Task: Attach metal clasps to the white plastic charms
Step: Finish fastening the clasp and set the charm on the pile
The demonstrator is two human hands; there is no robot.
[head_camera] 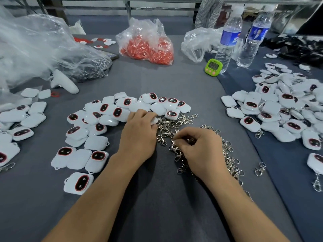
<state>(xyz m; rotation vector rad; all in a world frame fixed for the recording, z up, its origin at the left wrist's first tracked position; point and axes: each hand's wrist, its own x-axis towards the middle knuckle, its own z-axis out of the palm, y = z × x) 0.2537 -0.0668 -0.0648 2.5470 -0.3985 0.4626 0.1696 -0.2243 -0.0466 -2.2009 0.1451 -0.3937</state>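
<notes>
Several white plastic charms (111,112) with dark oval faces lie in a loose arc on the grey cloth ahead of me. My left hand (139,135) rests at the arc's near edge, its fingers curled round one white charm (154,121). A heap of silver metal clasps (227,154) spreads to the right of centre. My right hand (201,151) lies on that heap and pinches a clasp (173,141) between thumb and fingertips. A second mound of charms with clasps attached (286,109) sits at the right.
A clear bag of red cords (146,46) stands at the back centre, with crumpled plastic bags (35,48) at the left. Two water bottles (229,39) and a green timer (213,67) stand back right. A white controller (63,82) lies left. More charms (19,119) lie far left.
</notes>
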